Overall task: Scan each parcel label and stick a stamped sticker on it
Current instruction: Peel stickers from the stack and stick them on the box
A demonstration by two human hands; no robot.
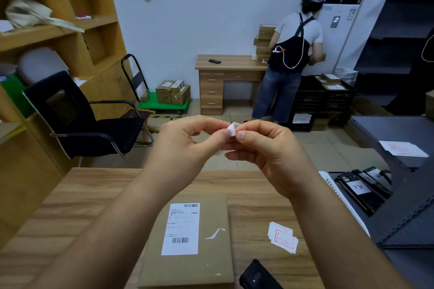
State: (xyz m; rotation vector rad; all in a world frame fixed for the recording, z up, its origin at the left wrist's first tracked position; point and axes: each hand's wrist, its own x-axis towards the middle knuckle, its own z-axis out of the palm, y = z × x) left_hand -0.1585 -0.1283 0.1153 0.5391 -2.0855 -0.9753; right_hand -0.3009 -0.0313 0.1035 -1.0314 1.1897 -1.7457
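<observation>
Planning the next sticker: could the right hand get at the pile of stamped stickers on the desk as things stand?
Probably not at once: the right hand is pinching a small white sticker together with the left hand. The way is free, though: the pile of stamped stickers lies uncovered beside the parcel.

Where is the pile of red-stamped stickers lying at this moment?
In the head view the pile of stamped stickers lies on the wooden table, right of the cardboard parcel, with the black device nearer the lower edge.
</observation>
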